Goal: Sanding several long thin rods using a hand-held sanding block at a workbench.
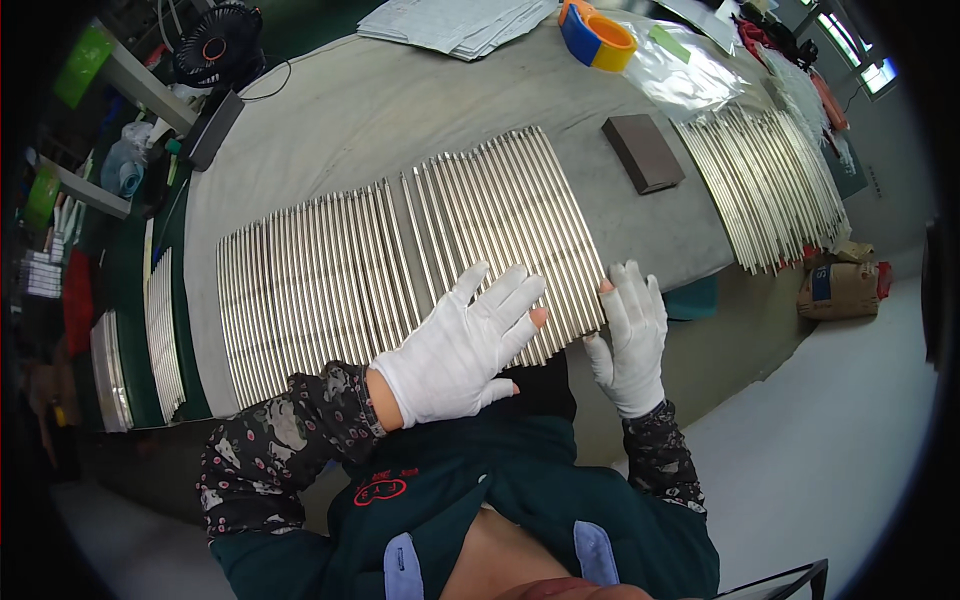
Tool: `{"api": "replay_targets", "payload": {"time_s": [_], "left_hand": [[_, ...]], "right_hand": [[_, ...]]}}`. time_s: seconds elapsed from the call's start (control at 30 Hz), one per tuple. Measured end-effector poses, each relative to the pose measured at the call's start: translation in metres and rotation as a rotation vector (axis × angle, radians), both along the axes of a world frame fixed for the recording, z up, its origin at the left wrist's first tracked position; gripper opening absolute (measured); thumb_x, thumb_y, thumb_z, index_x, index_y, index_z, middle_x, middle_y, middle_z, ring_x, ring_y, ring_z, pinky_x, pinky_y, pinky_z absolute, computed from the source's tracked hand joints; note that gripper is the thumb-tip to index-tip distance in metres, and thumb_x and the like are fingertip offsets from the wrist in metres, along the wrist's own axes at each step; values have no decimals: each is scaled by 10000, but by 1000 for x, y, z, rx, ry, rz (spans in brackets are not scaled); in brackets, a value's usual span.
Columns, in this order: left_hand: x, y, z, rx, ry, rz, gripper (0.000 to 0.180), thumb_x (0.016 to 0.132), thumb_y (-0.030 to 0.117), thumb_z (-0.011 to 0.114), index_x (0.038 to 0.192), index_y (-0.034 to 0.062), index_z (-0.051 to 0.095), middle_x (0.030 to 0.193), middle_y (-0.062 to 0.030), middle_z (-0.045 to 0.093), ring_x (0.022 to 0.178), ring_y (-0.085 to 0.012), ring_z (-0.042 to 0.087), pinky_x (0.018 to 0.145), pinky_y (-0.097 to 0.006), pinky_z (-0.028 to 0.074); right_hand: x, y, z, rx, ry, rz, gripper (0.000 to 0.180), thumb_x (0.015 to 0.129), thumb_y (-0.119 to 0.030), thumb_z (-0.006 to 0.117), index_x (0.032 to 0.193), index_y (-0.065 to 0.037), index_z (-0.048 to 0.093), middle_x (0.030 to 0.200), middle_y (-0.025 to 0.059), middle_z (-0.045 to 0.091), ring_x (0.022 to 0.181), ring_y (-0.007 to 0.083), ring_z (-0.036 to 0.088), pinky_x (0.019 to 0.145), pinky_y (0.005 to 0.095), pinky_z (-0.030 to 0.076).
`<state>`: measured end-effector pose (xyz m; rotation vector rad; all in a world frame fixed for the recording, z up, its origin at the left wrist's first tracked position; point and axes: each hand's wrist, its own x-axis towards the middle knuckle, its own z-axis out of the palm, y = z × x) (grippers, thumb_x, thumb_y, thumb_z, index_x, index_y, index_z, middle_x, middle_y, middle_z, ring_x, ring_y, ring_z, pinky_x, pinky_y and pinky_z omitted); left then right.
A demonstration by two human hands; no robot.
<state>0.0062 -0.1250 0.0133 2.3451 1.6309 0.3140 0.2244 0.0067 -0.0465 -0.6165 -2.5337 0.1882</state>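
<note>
A wide row of thin silver metal rods (400, 250) lies side by side on a grey table (350, 110). My left hand (460, 345), in a white glove with bare fingertips, lies flat with fingers spread on the near ends of the rods. My right hand (632, 335), gloved the same way, rests open at the right edge of the row, its index fingertip touching the outermost rod. Neither hand holds anything.
A second batch of rods (765, 180) lies at the table's right. A dark rectangular block (643, 152), a blue and orange tape roll (596, 35), clear plastic bags (690, 75) and paper sheets (455, 22) sit further back. A black fan (215, 45) stands far left.
</note>
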Motion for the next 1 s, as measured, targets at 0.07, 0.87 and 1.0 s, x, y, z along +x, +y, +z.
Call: {"api": "replay_targets", "payload": {"time_s": [0.07,0.87,1.0], "left_hand": [[-1,-1,1,8,-9,1,813,769,422,722,1359,-41,408,1473,-267,340,1389,-415,317,1134,-553,224],[-24,73,1,24,190,-36,799,885,510,550,1414,-58,357,1522,-258,284,1411,-416,288,1152,-552,205],[-23,75,-4,52,209,-28,820,886,530,538,1422,-60,348,1525,-259,279,1415,-414,282,1155,-552,200]], "right_hand": [[2,2,1,10,3,4,596,980,-495,397,1362,-39,446,1339,233,501,1266,446,458,1048,585,327],[17,16,1,0,81,-4,472,842,-302,604,1204,-9,531,1308,227,521,1235,452,480,1049,553,365],[16,14,1,-3,101,-15,529,749,-178,684,1223,-11,519,1311,222,521,1237,446,484,1049,558,370]]}}
